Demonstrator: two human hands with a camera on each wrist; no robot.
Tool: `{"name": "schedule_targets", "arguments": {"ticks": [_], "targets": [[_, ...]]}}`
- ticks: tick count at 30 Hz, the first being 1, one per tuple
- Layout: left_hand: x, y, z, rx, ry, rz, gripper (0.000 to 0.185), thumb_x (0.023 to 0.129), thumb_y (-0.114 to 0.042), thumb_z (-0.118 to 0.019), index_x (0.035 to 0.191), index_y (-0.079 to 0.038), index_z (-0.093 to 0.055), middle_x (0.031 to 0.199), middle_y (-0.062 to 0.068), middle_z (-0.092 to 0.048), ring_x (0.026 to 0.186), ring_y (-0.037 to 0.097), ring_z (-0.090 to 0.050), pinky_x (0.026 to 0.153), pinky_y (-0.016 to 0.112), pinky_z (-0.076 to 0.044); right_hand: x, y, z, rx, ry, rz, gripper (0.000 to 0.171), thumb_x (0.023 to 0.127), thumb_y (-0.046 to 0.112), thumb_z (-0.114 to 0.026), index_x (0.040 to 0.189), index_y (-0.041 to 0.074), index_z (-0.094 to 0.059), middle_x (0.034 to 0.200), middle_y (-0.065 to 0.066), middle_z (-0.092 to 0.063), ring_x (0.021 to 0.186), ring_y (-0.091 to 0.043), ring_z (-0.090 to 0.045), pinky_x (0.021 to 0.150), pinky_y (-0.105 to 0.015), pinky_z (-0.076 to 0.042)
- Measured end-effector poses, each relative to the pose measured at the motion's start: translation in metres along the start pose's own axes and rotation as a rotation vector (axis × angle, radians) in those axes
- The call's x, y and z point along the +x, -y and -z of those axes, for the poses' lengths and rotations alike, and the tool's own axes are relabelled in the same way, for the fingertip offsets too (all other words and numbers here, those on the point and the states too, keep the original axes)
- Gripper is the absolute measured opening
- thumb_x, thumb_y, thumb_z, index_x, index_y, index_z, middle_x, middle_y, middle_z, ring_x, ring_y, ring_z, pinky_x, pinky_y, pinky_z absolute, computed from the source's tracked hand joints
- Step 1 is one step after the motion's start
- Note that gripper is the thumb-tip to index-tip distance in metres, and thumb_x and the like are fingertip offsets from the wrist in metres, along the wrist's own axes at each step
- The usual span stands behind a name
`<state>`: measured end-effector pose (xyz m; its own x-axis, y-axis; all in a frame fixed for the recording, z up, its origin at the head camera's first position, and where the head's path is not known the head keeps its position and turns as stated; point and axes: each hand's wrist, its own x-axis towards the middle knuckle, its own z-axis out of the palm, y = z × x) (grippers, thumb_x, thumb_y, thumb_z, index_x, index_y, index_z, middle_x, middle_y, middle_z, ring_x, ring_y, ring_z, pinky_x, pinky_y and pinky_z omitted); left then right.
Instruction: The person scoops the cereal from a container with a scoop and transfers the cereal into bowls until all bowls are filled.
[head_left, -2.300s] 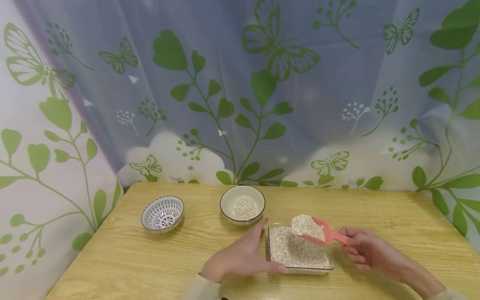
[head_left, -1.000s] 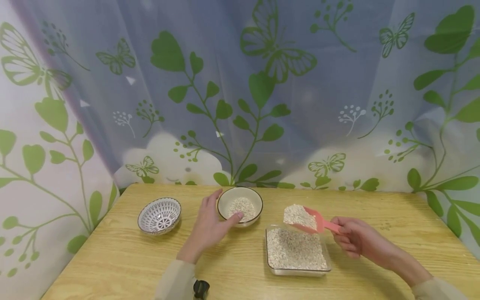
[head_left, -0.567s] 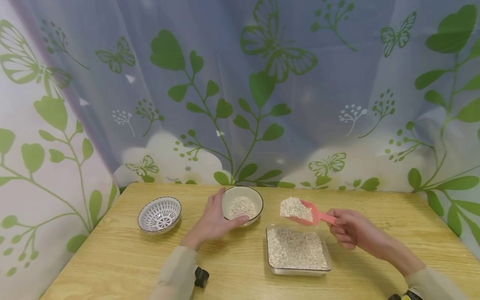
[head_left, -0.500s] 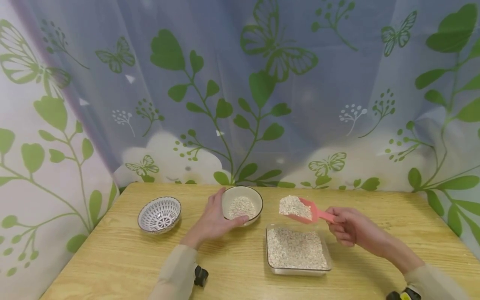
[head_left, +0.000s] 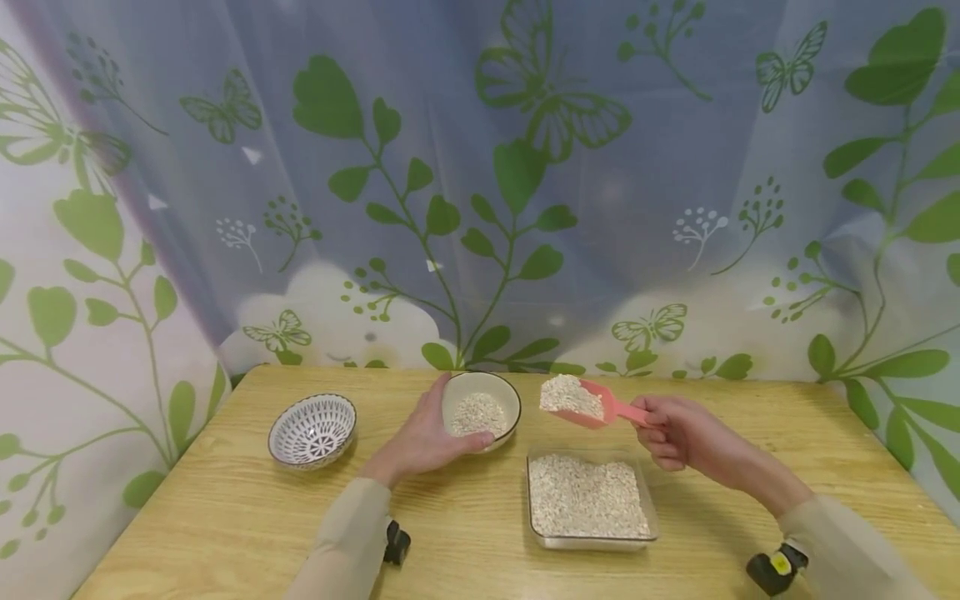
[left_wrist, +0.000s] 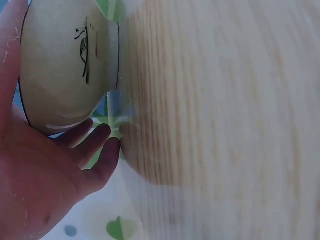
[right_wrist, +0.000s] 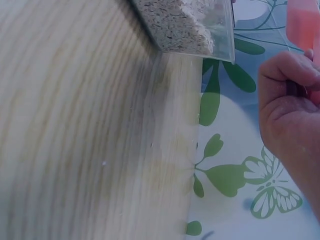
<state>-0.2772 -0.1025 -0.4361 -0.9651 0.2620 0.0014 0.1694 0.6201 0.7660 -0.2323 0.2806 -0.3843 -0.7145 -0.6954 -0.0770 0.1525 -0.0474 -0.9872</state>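
My left hand (head_left: 427,437) holds a cream bowl (head_left: 501,388) with a dark rim, thumb over the near side and fingers around its left side. Some oat flakes (head_left: 480,414) lie in the bowl. In the left wrist view the bowl's outer wall (left_wrist: 60,65) shows a small dark drawing, and its foot is right at the tabletop. My right hand (head_left: 686,433) grips the handle of a pink scoop (head_left: 603,406), heaped with oats (head_left: 566,394). The scoop is raised just right of the bowl, behind a clear rectangular container (head_left: 592,543) full of oats.
A black-and-white patterned bowl (head_left: 315,429) stands at the left of the wooden table (head_left: 225,517). A curtain (head_left: 585,250) printed with leaves and butterflies hangs behind the table's back edge. A few specks (right_wrist: 104,163) lie on the wood in the right wrist view.
My left hand has left the oat container and taken hold of the cream bowl. My right hand has carried the loaded scoop up and left, from over the container towards the bowl.
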Motion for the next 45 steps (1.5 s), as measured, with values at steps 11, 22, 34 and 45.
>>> {"name": "schedule_targets", "arguments": {"ticks": [11,22,34,45], "targets": [[0.003,0.005,0.001,-0.035,-0.001,-0.021,0.127,0.072,-0.052,-0.089,0.165,-0.01,-0.013,0.16,0.025,-0.038,0.144,0.043,-0.043,0.118,0.062,-0.037,0.021,0.006,-0.007,-0.064,-0.075,-0.043,0.021,0.11,0.018,-0.032,0.095,0.013,-0.046,0.07,0.002,-0.034,0.057,-0.016,-0.018,0.055,-0.034,-0.016],[0.003,0.003,0.002,-0.051,0.017,0.002,0.128,0.069,-0.053,-0.09,0.165,-0.015,-0.014,0.158,0.022,-0.043,0.141,0.041,-0.047,0.116,0.061,-0.039,0.039,0.006,-0.013,-0.147,-0.144,-0.081,0.023,0.108,0.015,-0.031,0.087,0.011,-0.04,0.069,0.002,-0.035,0.056,-0.011,-0.024,0.053,-0.027,-0.022],[0.001,-0.001,0.002,-0.057,0.012,0.0,0.12,0.067,-0.051,-0.092,0.161,-0.022,-0.023,0.145,0.016,-0.055,0.129,0.035,-0.057,0.109,0.058,-0.047,0.065,0.01,-0.031,-0.209,-0.254,-0.132,0.018,0.104,0.013,-0.032,0.087,0.009,-0.037,0.067,0.001,-0.033,0.054,-0.012,-0.023,0.051,-0.026,-0.025],[0.002,0.002,0.001,-0.059,0.011,-0.008,0.118,0.067,-0.05,-0.092,0.16,-0.024,-0.024,0.144,0.015,-0.056,0.127,0.034,-0.058,0.108,0.056,-0.048,0.081,0.007,-0.042,-0.364,-0.324,-0.174,0.024,0.106,0.014,-0.031,0.084,0.008,-0.037,0.064,0.002,-0.032,0.052,-0.01,-0.024,0.049,-0.024,-0.026]]}}
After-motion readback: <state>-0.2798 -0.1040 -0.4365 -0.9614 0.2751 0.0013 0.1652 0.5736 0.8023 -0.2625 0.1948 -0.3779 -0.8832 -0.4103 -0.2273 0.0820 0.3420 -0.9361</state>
